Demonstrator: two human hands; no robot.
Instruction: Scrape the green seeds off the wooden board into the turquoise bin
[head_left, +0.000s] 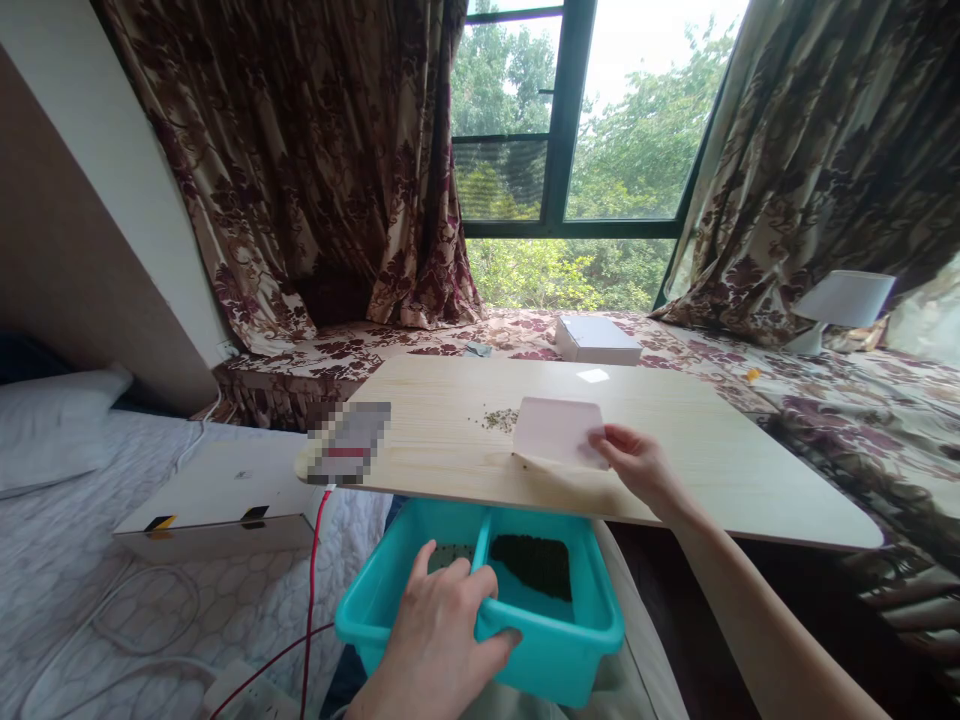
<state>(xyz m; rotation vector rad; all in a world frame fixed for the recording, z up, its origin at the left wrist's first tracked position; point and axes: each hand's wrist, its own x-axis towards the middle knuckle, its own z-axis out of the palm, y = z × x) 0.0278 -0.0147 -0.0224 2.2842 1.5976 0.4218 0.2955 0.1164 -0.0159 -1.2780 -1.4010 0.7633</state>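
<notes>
My right hand (634,460) pinches the right edge of a thin, pale pink sheet (559,430), tilted over the wooden tabletop. At the sheet's left edge lies a loose scatter of small greenish-brown grains (499,419). A few more are by its lower edge. Below the table's front edge, my left hand (450,625) grips the near rim of a teal two-part tub (536,645) beside the divider. Dark green grains (531,565) are heaped in the right compartment. The left compartment shows a few grains, partly hidden by my fingers.
A blurred-out phone-like object (349,443) lies at the tabletop's (720,450) left end, with a red cable (312,590) hanging down. Left of it, a white box (225,490) rests on the bed. Another white box (598,340) and a lamp (844,300) stand by the window.
</notes>
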